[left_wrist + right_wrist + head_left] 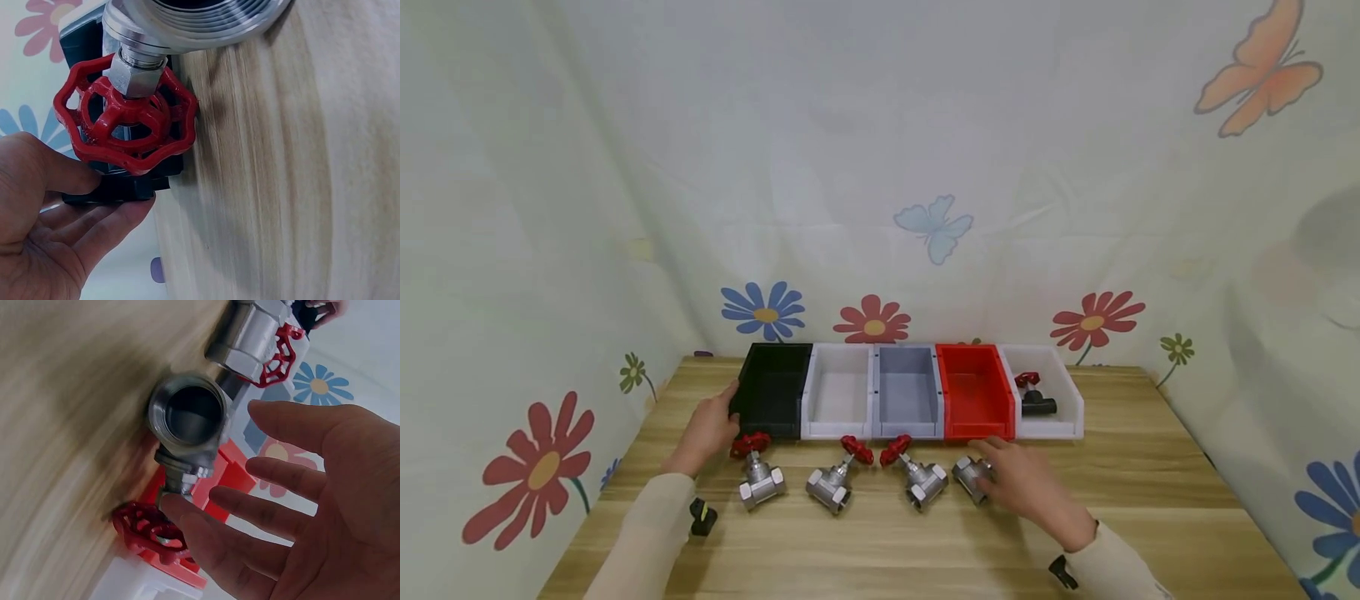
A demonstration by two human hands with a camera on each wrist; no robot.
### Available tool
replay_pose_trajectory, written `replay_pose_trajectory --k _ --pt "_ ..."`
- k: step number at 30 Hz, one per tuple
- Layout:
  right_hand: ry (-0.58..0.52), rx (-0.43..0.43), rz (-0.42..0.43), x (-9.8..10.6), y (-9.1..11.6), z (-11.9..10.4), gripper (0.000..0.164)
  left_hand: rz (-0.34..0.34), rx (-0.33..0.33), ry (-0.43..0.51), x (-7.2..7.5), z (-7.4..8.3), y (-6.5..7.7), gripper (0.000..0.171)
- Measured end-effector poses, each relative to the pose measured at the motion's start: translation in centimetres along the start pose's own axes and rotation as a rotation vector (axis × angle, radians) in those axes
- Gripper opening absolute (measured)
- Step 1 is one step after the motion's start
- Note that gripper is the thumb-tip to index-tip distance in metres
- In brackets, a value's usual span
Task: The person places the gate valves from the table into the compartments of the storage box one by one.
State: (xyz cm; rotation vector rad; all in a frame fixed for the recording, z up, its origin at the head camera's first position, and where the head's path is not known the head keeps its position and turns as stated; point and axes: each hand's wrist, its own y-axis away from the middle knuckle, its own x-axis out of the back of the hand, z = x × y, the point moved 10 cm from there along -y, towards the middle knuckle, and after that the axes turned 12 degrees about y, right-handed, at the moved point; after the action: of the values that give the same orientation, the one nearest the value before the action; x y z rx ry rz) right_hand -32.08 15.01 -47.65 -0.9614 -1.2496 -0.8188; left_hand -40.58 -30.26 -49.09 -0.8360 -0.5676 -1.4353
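Note:
At the left end of a row of bins, my left hand (710,427) grips the side wall of the black bin (772,432), thumb on one side and fingers on the other in the left wrist view. Just in front of that bin lies a steel valve (762,485) with a red handwheel (128,119). My right hand (1026,479) hovers by the rightmost steel valve (972,477), fingers spread and loosely bent. In the right wrist view that valve's red handwheel (150,531) is beside the fingertips; whether they touch is unclear. Two similar valves, a left one (830,487) and a right one (924,483), lie between the hands.
Right of the black bin stand a white bin (838,432), a grey bin (910,430), a red bin (979,430) and another white bin (1063,430). The last holds a black valve (1037,404) with a red handwheel. A patterned curtain (880,167) hangs behind the wooden table (865,558).

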Motion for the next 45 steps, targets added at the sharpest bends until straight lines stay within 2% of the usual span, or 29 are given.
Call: replay_pose_trajectory --k 3,8,20,26,38,45 --pt "-0.001 0.014 -0.029 -0.6 -0.1 -0.4 0.052 -0.009 0.008 -0.007 0.0 -0.1 0.0 0.065" --pt "-0.046 -0.011 -0.098 -1.6 0.0 -0.5 0.056 -0.007 0.002 -0.006 -0.1 -0.1 0.0 0.065" --pt "-0.061 -0.031 -0.141 -3.6 0.3 -1.2 0.061 0.001 -0.028 -0.005 -0.1 -0.3 -0.1 0.066" --pt "-0.007 -0.04 -0.111 -3.7 0.2 -1.3 0.062 0.014 -0.035 -0.001 0.0 0.0 -0.1 0.066" --pt "0.007 -0.099 -0.056 -3.7 -0.1 -1.3 0.061 0.021 -0.038 -0.002 0.0 -0.1 0.1 0.065" --pt "0.034 -0.14 -0.014 -3.9 -0.3 -1.1 0.054 0.018 -0.02 0.003 0.0 -0.2 0.1 0.065"
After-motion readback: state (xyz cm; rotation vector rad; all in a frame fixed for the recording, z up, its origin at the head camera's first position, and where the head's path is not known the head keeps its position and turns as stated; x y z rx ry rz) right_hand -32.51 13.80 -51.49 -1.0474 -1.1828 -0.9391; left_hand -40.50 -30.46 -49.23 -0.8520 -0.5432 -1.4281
